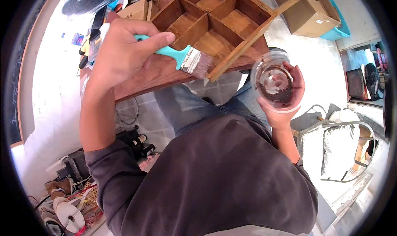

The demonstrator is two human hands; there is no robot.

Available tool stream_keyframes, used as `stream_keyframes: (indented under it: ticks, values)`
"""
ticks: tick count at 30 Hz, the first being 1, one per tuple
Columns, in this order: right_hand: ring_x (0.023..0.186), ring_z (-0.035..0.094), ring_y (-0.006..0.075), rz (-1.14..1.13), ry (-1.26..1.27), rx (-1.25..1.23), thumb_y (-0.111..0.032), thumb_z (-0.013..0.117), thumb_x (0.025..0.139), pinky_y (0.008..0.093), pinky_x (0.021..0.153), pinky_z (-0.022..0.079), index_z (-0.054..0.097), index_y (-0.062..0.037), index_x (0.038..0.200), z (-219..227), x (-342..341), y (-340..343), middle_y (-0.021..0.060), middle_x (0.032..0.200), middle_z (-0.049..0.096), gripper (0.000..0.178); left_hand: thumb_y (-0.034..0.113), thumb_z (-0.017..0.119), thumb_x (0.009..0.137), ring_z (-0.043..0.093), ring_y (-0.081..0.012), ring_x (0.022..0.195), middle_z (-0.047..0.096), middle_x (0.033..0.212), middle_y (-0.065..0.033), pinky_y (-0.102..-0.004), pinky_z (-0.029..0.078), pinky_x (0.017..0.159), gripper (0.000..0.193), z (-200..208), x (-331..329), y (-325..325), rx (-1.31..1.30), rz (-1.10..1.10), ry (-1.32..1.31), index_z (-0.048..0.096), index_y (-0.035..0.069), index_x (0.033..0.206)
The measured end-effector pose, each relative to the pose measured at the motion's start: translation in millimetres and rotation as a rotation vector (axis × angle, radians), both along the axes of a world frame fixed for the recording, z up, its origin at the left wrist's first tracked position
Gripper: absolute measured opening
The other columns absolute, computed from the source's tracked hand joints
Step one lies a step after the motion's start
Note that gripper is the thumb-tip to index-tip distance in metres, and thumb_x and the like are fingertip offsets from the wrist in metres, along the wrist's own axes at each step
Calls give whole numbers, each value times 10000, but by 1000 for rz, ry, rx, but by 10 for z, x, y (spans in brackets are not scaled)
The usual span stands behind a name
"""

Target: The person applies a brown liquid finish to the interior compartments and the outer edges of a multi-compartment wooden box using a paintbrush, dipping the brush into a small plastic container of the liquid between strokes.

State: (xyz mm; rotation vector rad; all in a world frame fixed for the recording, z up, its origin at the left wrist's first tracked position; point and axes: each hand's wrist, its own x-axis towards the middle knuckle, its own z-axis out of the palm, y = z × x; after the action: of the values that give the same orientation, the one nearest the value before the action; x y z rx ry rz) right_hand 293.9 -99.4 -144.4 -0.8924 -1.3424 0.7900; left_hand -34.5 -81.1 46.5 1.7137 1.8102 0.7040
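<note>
My left hand (128, 45) is closed round the turquoise handle of a paintbrush (192, 61). The brush's bristles point right and lie over the near corner of a wooden compartment box (235, 51). That box is brown, split into several square sections, and rests on a wooden table (144, 80). Off to the right, my right hand (295, 89) grips a clear plastic cup (275, 80) with a little dark brown liquid at its bottom. The cup is held beyond the table's edge, apart from the box.
Cardboard boxes (312, 16) and a turquoise bin (341, 22) stand at the far right. Tools with yellow handles (85, 49) lie at the table's left end. Dark bottles (138, 140) and a cable spool (68, 214) are on the floor at left.
</note>
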Motion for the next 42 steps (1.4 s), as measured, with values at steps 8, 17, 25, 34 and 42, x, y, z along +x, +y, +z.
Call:
stream_keyframes:
  ticks: [8, 17, 25, 34, 42]
  values:
    - [1318, 551, 305, 15, -178, 37, -215, 1023, 577, 434, 1125, 424, 393, 45, 1480, 17, -17, -104, 197, 1424, 546, 1131, 262, 752, 949, 452, -63, 436, 519, 498, 19, -260, 338, 445, 274, -96, -200, 6, 148, 83, -40, 797, 8, 857]
    - [1314, 552, 298, 28, -214, 1, -208, 1018, 581, 431, 1119, 440, 366, 37, 1496, -132, -20, -234, 195, 1427, 530, 1150, 258, 761, 947, 438, -48, 439, 537, 541, 24, -237, 310, 445, 272, -120, -533, 216, 122, 164, 103, 770, 13, 829]
    - [1312, 551, 297, 73, -136, -58, -199, 1008, 599, 428, 1118, 449, 360, 30, 1503, -179, -74, -222, 191, 1425, 525, 1135, 311, 742, 958, 413, -40, 425, 515, 530, 21, -233, 262, 394, 311, -139, -99, 413, 84, 98, -74, 715, 37, 814]
    - [1319, 548, 300, 69, -97, -40, -194, 1004, 608, 426, 1120, 445, 368, 31, 1500, -239, -1, -228, 199, 1439, 518, 1118, 242, 681, 991, 421, -35, 450, 517, 545, 25, -221, 283, 425, 233, -65, -140, 879, 165, 68, -27, 745, 31, 915]
    - [1332, 538, 295, 29, -107, -59, -182, 1003, 608, 422, 1126, 450, 360, 33, 1506, -265, 112, -213, 200, 1448, 513, 1125, 167, 680, 978, 433, -28, 476, 562, 594, 15, -215, 292, 441, 194, -88, -306, 511, -83, 11, 275, 769, -5, 985]
